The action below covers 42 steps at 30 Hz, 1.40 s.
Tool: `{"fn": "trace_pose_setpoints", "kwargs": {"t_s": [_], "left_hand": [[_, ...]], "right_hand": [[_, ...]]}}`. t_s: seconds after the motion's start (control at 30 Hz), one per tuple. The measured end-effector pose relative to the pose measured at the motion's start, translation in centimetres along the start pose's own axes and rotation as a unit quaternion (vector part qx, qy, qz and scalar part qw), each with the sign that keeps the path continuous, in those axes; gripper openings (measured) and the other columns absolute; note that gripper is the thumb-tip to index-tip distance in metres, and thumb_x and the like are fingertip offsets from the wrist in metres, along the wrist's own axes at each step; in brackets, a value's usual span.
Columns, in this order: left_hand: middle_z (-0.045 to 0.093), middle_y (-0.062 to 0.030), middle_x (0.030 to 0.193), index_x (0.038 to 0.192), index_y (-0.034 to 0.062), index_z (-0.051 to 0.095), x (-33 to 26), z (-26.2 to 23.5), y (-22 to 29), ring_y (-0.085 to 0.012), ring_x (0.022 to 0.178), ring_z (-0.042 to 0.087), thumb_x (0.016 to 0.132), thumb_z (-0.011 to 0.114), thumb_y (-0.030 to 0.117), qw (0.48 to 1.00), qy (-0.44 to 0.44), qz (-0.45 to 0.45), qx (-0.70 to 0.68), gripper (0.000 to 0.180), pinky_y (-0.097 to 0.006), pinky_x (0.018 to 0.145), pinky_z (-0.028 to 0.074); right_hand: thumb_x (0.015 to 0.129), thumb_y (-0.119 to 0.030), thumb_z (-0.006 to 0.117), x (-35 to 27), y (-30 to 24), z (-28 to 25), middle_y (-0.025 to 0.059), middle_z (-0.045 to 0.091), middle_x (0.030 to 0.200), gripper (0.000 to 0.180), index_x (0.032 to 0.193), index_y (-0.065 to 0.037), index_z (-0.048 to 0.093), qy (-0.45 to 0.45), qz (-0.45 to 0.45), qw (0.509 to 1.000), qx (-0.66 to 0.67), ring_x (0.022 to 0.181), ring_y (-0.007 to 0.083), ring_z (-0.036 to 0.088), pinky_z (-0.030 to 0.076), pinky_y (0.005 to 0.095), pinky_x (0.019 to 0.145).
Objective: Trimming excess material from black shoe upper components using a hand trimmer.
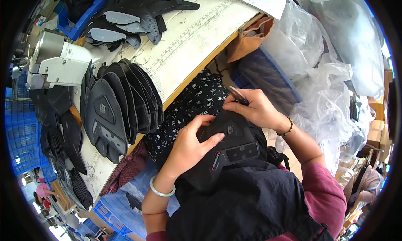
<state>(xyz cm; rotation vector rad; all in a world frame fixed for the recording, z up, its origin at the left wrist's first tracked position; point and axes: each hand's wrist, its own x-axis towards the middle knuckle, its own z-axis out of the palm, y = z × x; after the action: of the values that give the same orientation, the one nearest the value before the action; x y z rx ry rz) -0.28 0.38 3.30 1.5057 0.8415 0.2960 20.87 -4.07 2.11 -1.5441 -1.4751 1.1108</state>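
Observation:
On my lap lies a black moulded panel (238,151) with stitched edges, a raised badge and a small red-and-white label. My left hand (190,147) grips its left edge, with the thumb on top and the fingers mostly hidden beneath. At the panel's far tip, the fingers of my right hand (255,109) pinch the edge. That same hand also holds small thread snips (238,94), whose metal tip points up and to the left. A row of similar black panels (121,107) stands stacked on the table to the left.
The white sewing table (188,44) has ruler markings and a wooden edge. A sewing machine head (63,61) stands at its left. Black and grey pieces (125,25) are heaped at the back. To the right are an open brown bag (251,38), a blue crate (272,69) and clear plastic bags (322,103).

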Motion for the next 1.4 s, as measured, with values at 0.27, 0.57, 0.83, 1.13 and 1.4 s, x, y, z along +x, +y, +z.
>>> {"fn": "trace_pose_setpoints", "kwargs": {"t_s": [0.27,0.57,0.83,1.13,1.4], "left_hand": [[0.055,-0.0018,0.076,0.100,-0.0014,0.058,-0.9,-0.3,-1.0,-0.0045,0.067,0.046,0.080,0.072,0.015,0.993,0.021,0.021,0.111,0.029,-0.021,0.059,0.039],[0.053,0.0025,0.074,0.100,-0.0018,0.058,-1.0,-0.1,-1.4,-0.0029,0.067,0.045,0.080,0.073,0.011,0.997,0.021,0.015,0.069,0.028,-0.019,0.058,0.038],[0.051,0.0044,0.075,0.099,-0.0022,0.058,-1.0,-0.2,-1.9,-0.0017,0.067,0.044,0.080,0.073,0.010,1.000,-0.001,-0.015,0.022,0.028,-0.017,0.059,0.037],[0.055,0.0008,0.083,0.113,-0.0003,0.051,-1.1,-0.2,-1.0,-0.0039,0.075,0.052,0.080,0.071,0.005,0.995,-0.020,-0.047,-0.081,0.039,-0.018,0.068,0.043],[0.057,-0.0024,0.084,0.124,0.0025,0.041,-0.9,-0.2,-1.3,-0.0063,0.077,0.054,0.080,0.071,0.004,0.992,-0.040,-0.041,-0.110,0.054,-0.021,0.071,0.044]], "right_hand": [[0.093,-0.017,0.055,-1.0,2.1,-0.5,0.0004,0.061,0.073,0.020,0.100,0.000,0.063,0.061,0.173,0.973,0.143,0.052,0.0005,0.043,0.034,0.0193,0.044],[0.081,-0.012,0.062,-2.3,0.8,-0.3,0.0021,0.060,0.064,0.015,0.085,0.002,0.065,-0.027,0.121,0.992,0.014,0.061,0.0085,0.053,0.045,0.0263,0.060],[0.082,-0.013,0.063,-2.3,2.2,-0.2,-0.0026,0.055,0.061,0.017,0.086,0.003,0.063,0.061,0.131,0.988,0.061,0.056,0.0058,0.049,0.041,0.0233,0.053],[0.077,-0.006,0.062,-2.0,1.2,0.0,0.0101,0.060,0.076,0.016,0.092,0.000,0.064,-0.031,0.087,0.996,-0.019,0.065,0.0135,0.055,0.046,0.0281,0.062],[0.079,-0.014,0.071,-0.5,1.0,1.5,0.0065,0.058,0.086,0.022,0.097,-0.004,0.064,-0.053,-0.210,0.975,-0.041,0.075,0.0238,0.061,0.049,0.0339,0.068]]}}
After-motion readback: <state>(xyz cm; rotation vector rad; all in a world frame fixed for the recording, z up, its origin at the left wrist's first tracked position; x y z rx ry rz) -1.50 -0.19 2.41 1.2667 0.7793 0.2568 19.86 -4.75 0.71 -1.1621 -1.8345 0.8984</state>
